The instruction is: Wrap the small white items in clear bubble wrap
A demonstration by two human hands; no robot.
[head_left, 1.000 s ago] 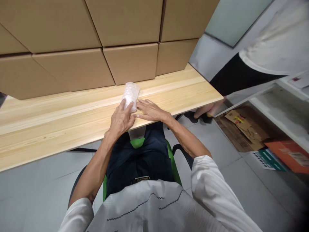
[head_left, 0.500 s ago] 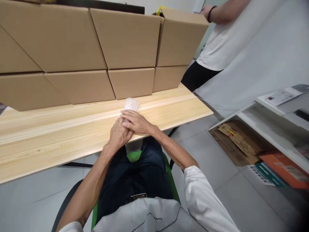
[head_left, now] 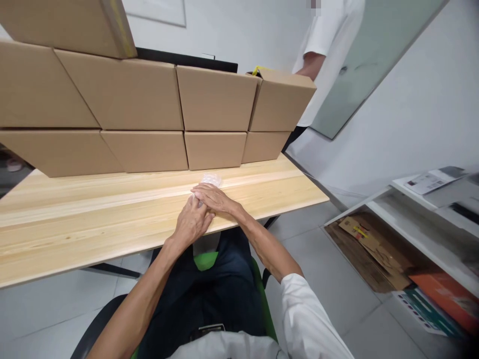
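A small piece of clear bubble wrap point(head_left: 211, 179) lies on the wooden table under my two hands, its far end showing past my fingers. What it may hold inside is hidden. My left hand point(head_left: 191, 219) is closed around its near part, with the thumb toward the right. Across the wrap and the left fingertips rests my right hand point(head_left: 214, 197), its fingers together and pressing it down. The two hands touch each other.
Brown cardboard boxes point(head_left: 217, 99) stand stacked in rows along the back of the wooden table point(head_left: 93, 209). Another person point(head_left: 329, 55) in a white top stands behind them at the right. A white shelf point(head_left: 377, 199) with flattened cardboard point(head_left: 368, 242) is to the right.
My view has tilted up, bringing more boxes and wall into sight. Less of the bubble wrap shows past my fingers. The other person now stands more upright behind the boxes.
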